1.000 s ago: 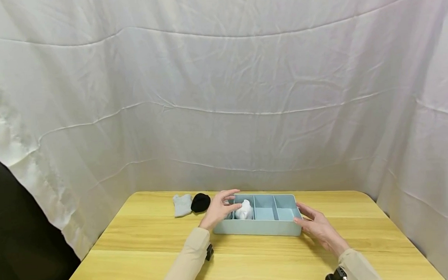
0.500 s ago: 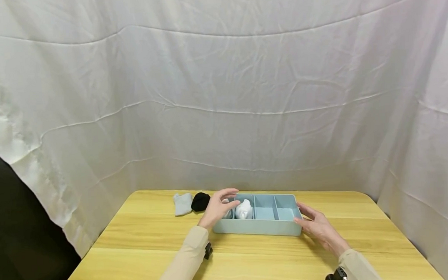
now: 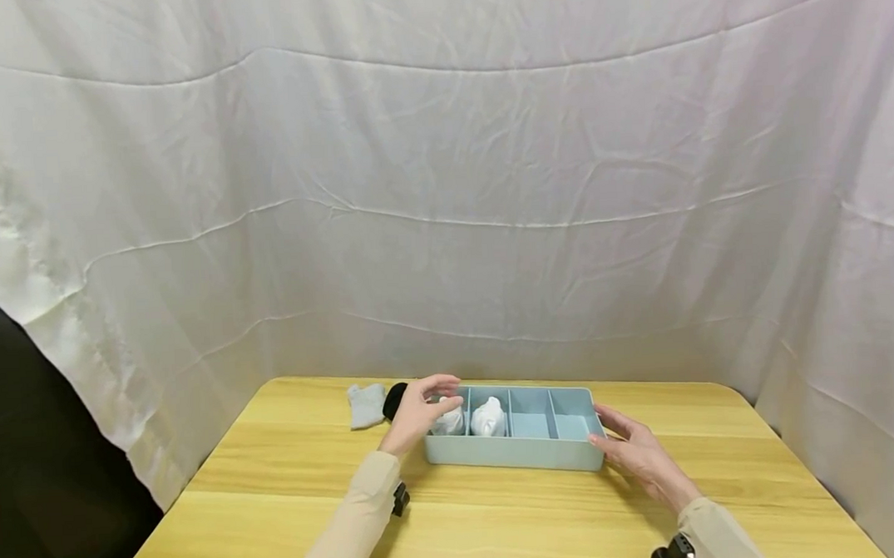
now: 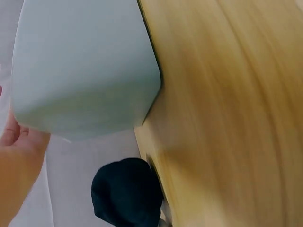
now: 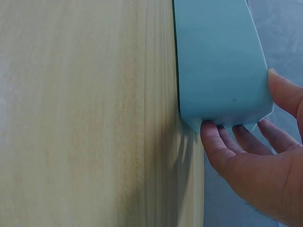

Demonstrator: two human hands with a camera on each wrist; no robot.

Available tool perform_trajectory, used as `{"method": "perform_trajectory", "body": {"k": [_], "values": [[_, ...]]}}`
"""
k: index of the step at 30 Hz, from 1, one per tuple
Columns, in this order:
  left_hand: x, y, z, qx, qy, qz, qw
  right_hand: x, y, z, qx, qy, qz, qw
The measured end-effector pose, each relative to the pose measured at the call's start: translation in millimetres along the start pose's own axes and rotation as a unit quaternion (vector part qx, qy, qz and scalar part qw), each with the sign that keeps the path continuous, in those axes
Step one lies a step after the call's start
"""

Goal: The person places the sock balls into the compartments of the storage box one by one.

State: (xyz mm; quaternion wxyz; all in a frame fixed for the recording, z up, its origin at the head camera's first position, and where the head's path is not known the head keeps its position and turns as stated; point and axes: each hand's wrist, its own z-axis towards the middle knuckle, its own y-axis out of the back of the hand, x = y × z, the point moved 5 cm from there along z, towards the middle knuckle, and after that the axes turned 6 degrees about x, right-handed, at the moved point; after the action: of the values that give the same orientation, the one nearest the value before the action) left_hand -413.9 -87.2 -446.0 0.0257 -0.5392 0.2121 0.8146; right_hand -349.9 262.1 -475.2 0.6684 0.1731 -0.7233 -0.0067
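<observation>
Smooth blue plastic tray (image 3: 515, 456): right hand (image 3: 634, 456) spread against it, left hand (image 3: 415, 411) relaxed.

1. From the head we look forward and slightly down, from well back, across the whole bench (image 3: 293, 519) to the white curtain (image 3: 443, 188) behind it; both forearms reach in from the bottom edge.
2. From the left wrist we sit very close to the left end of the blue tray (image 4: 85, 66), with the view blurred and turned on its side; the black sock (image 4: 125, 194) shows beyond that end.
3. From the right wrist we sit just as close at the tray's right end, also turned sideways, with the right hand (image 5: 255, 165) at the corner.
4. All three views share the tray and bench; the head and left-wrist views share the black sock.
</observation>
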Motion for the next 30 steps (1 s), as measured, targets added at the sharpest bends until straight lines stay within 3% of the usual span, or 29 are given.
{"method": "perform_trajectory", "body": {"k": [6, 16, 30], "values": [[6.6, 11.6, -3.3, -0.025, 0.012, 0.004, 0.9996, 1.0, -0.1, -0.6, -0.002, 0.002, 0.003, 1.0], [15.2, 37.5, -17.0, -0.045, 0.012, -0.03, 0.9985, 1.3, -5.0, -1.6, -0.001, 0.001, 0.016, 1.0], [34.0, 77.7, -30.0, -0.083, 0.064, -0.029, 0.9941, -2.1, -9.9, 4.6, -0.003, 0.005, 0.015, 1.0]]}}
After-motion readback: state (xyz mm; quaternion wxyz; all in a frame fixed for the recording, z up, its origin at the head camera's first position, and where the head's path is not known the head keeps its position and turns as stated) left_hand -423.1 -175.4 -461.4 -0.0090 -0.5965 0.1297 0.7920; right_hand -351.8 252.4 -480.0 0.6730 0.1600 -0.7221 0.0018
